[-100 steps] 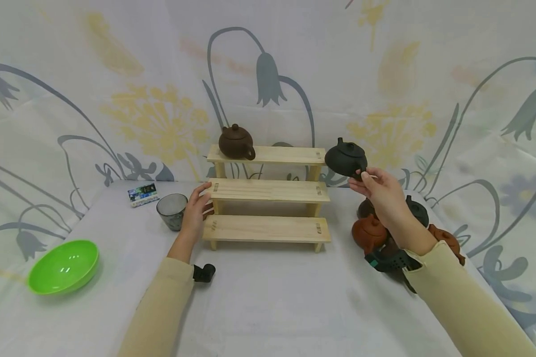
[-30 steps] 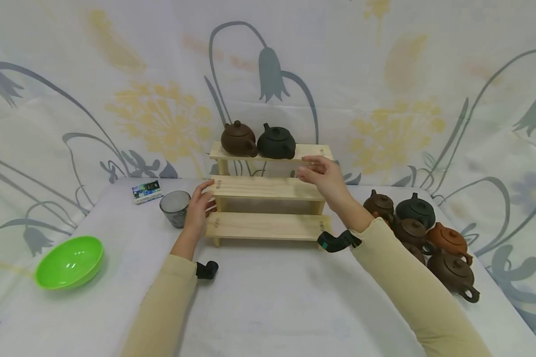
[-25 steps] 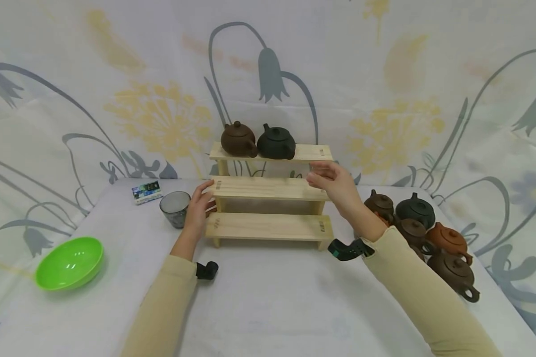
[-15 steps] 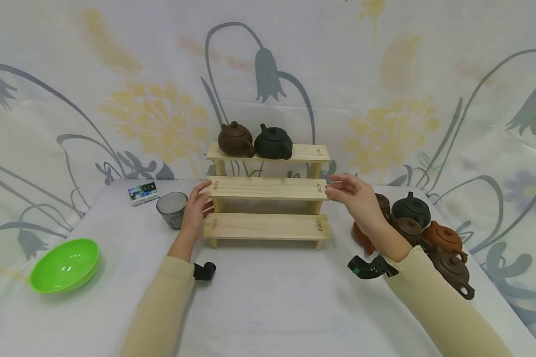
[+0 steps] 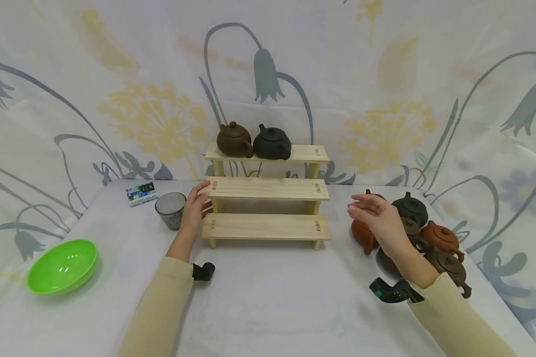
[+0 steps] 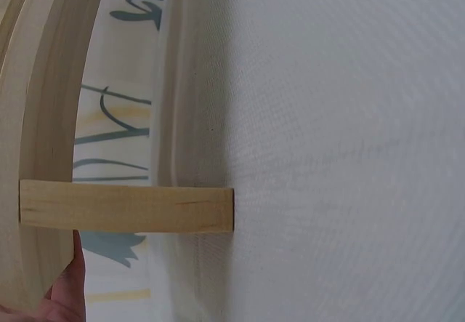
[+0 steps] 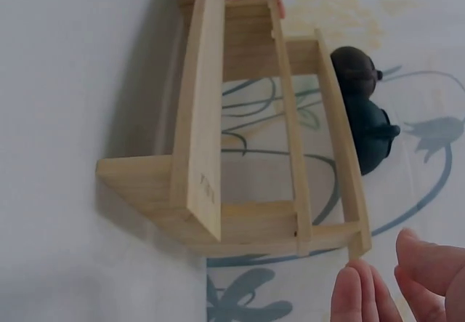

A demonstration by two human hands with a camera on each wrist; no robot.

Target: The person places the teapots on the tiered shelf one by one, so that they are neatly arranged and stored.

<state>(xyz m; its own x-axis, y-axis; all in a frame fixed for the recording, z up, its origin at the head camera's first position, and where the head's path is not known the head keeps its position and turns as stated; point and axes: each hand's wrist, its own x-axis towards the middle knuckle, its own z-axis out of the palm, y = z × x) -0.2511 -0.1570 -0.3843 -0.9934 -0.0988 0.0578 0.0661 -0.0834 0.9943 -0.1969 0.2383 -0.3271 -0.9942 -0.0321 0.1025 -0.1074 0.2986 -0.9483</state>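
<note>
A right hand, thumb held apart from gently bent fingers, hovers over a cluster of teapots at the right of a white-covered worktop, while the left hand grips the left end of the middle board of a three-tier wooden stand. On the stand's top board, a brown teapot and a black teapot sit upright side by side, the brown one at the left end and the black one near the middle.

Beneath and around the right hand, a reddish-orange teapot is partly hidden by the fingers. Behind the wrist stand a dark green teapot, a second reddish-orange teapot and, closest to the sleeve, a dark brown teapot; others in the group are largely covered by the hand and forearm.

Just beside the left hand stands a smoky gray glass, with a small printed box lying near it. A bright green bowl rests at far left. A floral cloth hangs behind the scene.
</note>
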